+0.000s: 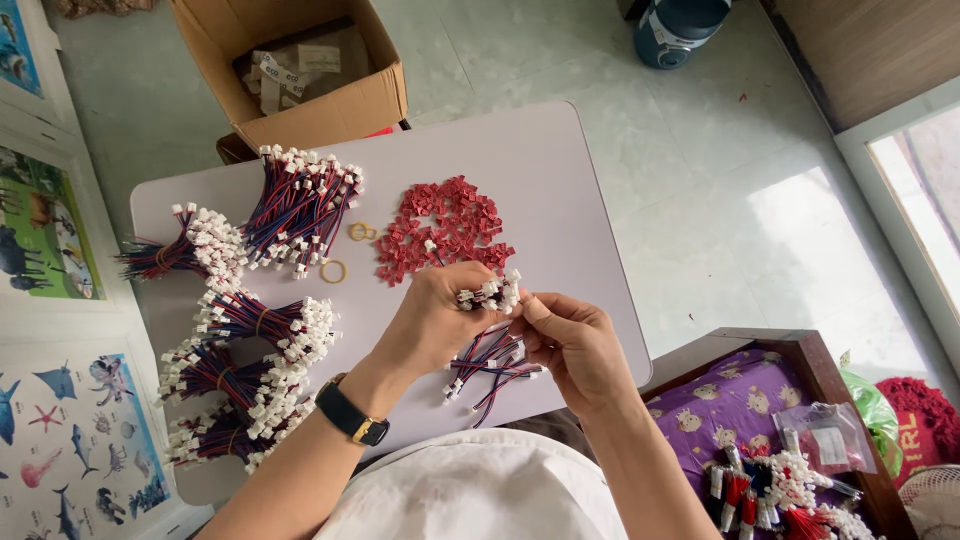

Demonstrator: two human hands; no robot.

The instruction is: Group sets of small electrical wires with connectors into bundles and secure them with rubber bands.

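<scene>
My left hand (432,318), with a dark watch on its wrist, is closed around a small bunch of red, blue and black wire leads with white plug ends (490,294). My right hand (572,340) pinches one lead at the end of that bunch, its fingertips touching the white plugs. The loose tails of the leads (490,368) hang below both hands over the small pale table (560,180). A pile of little red plastic connectors (440,226) lies on the table just beyond my hands.
Several tied bundles of the same leads (250,340) lie along the table's left side, with rubber bands (334,270) beside them. An open cardboard box (300,70) stands behind the table. A wooden tray with purple cloth (740,400) holds more bundles at right.
</scene>
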